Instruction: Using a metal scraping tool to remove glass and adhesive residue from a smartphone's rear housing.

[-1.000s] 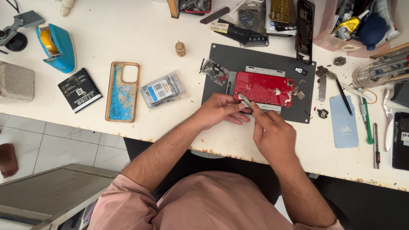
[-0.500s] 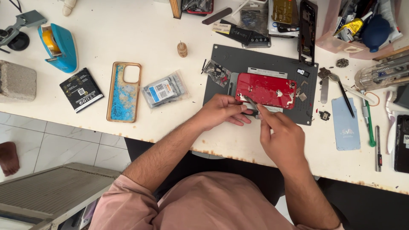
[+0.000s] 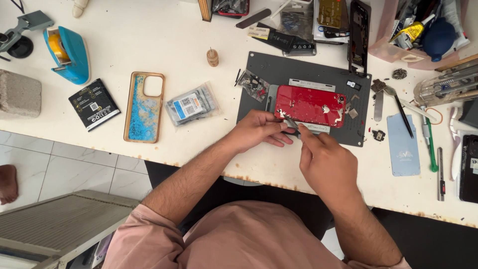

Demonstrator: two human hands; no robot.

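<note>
A red phone lies back side up on a dark grey work mat at the table's front. My left hand rests on the mat at the phone's near left corner, fingers curled against its edge. My right hand is just right of it, pinching a thin grey metal tool whose tip meets the phone's near edge. Small loose parts lie on the mat by the phone's right end.
To the left lie a bagged part, a blue glitter phone case, a black packet and a blue tape dispenser. Right of the mat are a pale blue card, screwdrivers and a dark phone. Clutter lines the far edge.
Both hands stay at the phone's near edge. The right hand has shifted slightly, its tool now at the left part of that edge.
</note>
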